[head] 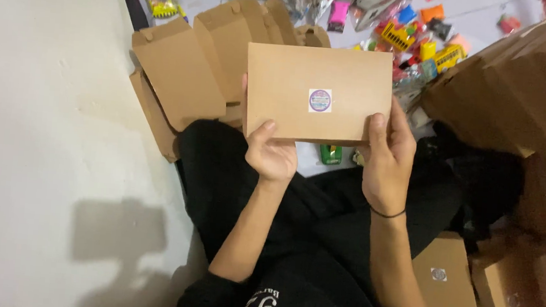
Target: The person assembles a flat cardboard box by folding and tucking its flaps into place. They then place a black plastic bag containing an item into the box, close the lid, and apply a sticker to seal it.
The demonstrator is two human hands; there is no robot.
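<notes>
A flat brown cardboard box (298, 77) with a small round sticker on a white square in its middle is held up in front of me over my lap. My left hand (272, 153) grips its lower left edge, thumb on the front face. My right hand (386, 159) grips the lower right edge, thumb up along the box's side; a thin black band circles that wrist. Black trousers (318, 241) show below both forearms.
Several folded brown boxes (182, 68) lean against the white wall at left. A tall stack of cardboard (525, 82) fills the right. Sealed small boxes (448, 274) lie at lower right. Colourful small toys (418, 35) lie scattered at the top. A green toy (331, 153) sits below the held box.
</notes>
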